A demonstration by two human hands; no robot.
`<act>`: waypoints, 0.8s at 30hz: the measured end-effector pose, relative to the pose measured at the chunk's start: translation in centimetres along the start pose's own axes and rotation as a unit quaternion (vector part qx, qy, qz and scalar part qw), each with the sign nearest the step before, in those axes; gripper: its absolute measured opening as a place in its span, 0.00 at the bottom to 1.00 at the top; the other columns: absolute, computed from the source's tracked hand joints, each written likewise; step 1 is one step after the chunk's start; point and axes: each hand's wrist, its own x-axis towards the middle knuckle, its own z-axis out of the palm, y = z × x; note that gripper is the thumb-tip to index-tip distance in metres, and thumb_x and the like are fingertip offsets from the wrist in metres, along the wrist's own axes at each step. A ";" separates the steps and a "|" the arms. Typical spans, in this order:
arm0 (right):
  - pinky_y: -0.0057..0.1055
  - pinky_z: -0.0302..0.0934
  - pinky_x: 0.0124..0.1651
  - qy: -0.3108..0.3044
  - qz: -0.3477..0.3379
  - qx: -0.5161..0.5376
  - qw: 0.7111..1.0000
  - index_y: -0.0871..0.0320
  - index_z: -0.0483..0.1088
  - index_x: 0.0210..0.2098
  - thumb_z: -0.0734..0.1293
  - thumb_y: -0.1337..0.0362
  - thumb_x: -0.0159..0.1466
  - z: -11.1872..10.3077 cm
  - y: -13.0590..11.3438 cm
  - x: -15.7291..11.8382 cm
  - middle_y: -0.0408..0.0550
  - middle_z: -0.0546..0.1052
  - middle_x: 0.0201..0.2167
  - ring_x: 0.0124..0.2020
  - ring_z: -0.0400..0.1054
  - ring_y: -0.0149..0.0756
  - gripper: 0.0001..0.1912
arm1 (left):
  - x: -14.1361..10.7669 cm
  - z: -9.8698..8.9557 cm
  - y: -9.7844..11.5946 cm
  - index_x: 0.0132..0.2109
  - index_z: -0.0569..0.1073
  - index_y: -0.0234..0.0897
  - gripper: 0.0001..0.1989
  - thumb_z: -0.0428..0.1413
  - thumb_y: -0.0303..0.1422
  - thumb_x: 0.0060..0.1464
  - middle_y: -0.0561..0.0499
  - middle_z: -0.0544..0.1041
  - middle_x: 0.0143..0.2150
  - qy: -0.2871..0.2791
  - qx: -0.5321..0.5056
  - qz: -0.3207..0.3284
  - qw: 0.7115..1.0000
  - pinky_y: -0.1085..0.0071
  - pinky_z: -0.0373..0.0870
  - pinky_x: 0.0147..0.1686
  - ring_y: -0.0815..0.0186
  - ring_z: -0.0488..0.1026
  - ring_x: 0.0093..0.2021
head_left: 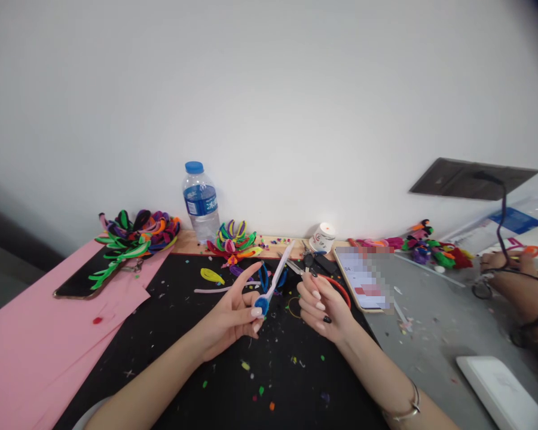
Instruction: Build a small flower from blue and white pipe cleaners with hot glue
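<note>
Between thumb and fingers, my left hand [237,310] pinches a blue coiled piece [262,305] with a pale lilac strip [278,272] sticking up from it; the index finger points upward. My right hand [320,301] is to the right of it, not touching the strip, its fingers curled together. Whether something small is between those fingers cannot be made out. Scissors [295,266] lie just behind my right hand. Blue loops [263,278], a yellow loop [212,275] and another pale strip [210,291] rest on the black mat [183,382].
A water bottle [201,206] stands by the wall between two colourful fuzzy bundles [137,233]. A paper cup [321,237] and a lit phone [363,280] are behind my right hand. Pink sheets [31,334] and a dark phone [85,278] lie left. Another person's hand [511,269] is far right.
</note>
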 end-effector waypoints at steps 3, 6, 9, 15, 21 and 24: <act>0.16 0.36 0.10 -0.002 0.026 -0.053 0.998 0.59 0.61 0.23 0.62 0.58 0.61 0.3 0.1 0.0 0.36 0.61 0.18 0.11 0.36 0.18 0.14 | 0.0 0.0 0.0 0.62 0.44 0.55 0.40 0.56 0.23 0.50 0.57 0.65 0.28 0.001 0.005 0.000 1.000 0.76 0.68 0.25 0.75 0.66 0.24; 0.18 0.34 0.12 0.003 0.034 -0.123 0.992 0.61 0.66 0.28 0.61 0.59 0.62 0.7 0.4 0.2 0.41 0.68 0.23 0.13 0.38 0.17 0.12 | 0.0 0.0 -0.1 0.62 0.44 0.55 0.40 0.55 0.22 0.50 0.57 0.65 0.28 -0.001 0.009 0.004 1.000 0.77 0.67 0.25 0.75 0.66 0.24; 0.20 0.33 0.14 0.015 0.045 -0.173 0.984 0.62 0.69 0.33 0.61 0.59 0.62 1.0 0.6 0.3 0.44 0.69 0.27 0.14 0.39 0.17 0.12 | 0.1 0.0 0.0 0.62 0.44 0.54 0.40 0.55 0.22 0.50 0.57 0.65 0.28 -0.001 0.013 0.003 1.000 0.76 0.68 0.25 0.75 0.66 0.24; 0.22 0.31 0.16 -0.064 0.143 -0.206 0.966 0.68 0.72 0.29 0.61 0.57 0.62 0.2 0.6 -0.1 0.34 0.53 0.14 0.13 0.38 0.18 0.18 | 0.1 -0.1 0.0 0.62 0.44 0.54 0.40 0.55 0.22 0.50 0.57 0.65 0.28 -0.001 0.008 0.006 1.000 0.76 0.68 0.25 0.75 0.66 0.24; 0.23 0.48 0.20 -0.063 0.035 -0.078 0.994 0.63 0.65 0.18 0.66 0.58 0.57 0.1 0.5 -0.1 0.41 0.61 0.20 0.20 0.53 0.24 0.17 | 0.0 -0.1 -0.1 0.62 0.45 0.55 0.40 0.56 0.22 0.49 0.57 0.65 0.27 0.003 0.006 0.007 1.000 0.77 0.67 0.24 0.75 0.65 0.23; 0.28 0.59 0.31 -0.024 -0.050 -0.026 0.998 0.62 0.66 0.18 0.66 0.61 0.57 0.4 0.1 0.2 0.47 0.66 0.33 0.32 0.60 0.30 0.15 | 0.0 -0.1 -0.1 0.62 0.44 0.55 0.41 0.56 0.22 0.49 0.57 0.65 0.27 0.003 0.004 0.007 1.000 0.77 0.67 0.25 0.75 0.65 0.23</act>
